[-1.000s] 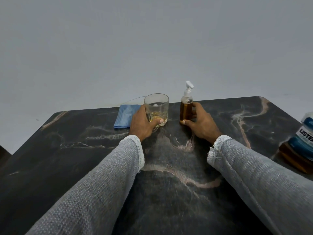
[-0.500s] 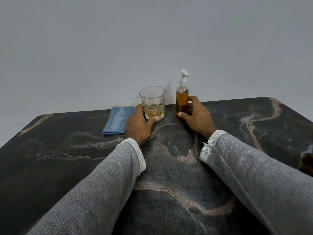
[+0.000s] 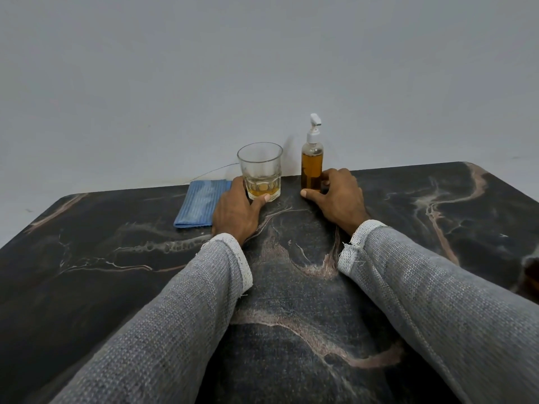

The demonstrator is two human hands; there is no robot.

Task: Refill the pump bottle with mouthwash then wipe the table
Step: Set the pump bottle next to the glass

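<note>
A clear pump bottle [image 3: 312, 163] with a white pump head stands upright near the table's far edge, nearly full of amber liquid. My right hand [image 3: 338, 198] wraps its base from the right, thumb in front. Left of it stands a glass tumbler [image 3: 260, 170] with a little amber liquid at the bottom. My left hand [image 3: 236, 212] grips the tumbler's lower part from the left. Both stand on the dark marble table [image 3: 116, 272].
A folded blue cloth [image 3: 201, 202] lies flat just left of my left hand, near the far edge. A pale wall rises behind the table. A dark object shows at the right border [image 3: 532, 275], mostly cut off.
The view has tilted up and shifted left, so the mouthwash bottle at the right has left the frame. Both hands have kept their hold on the glass and the pump bottle.
</note>
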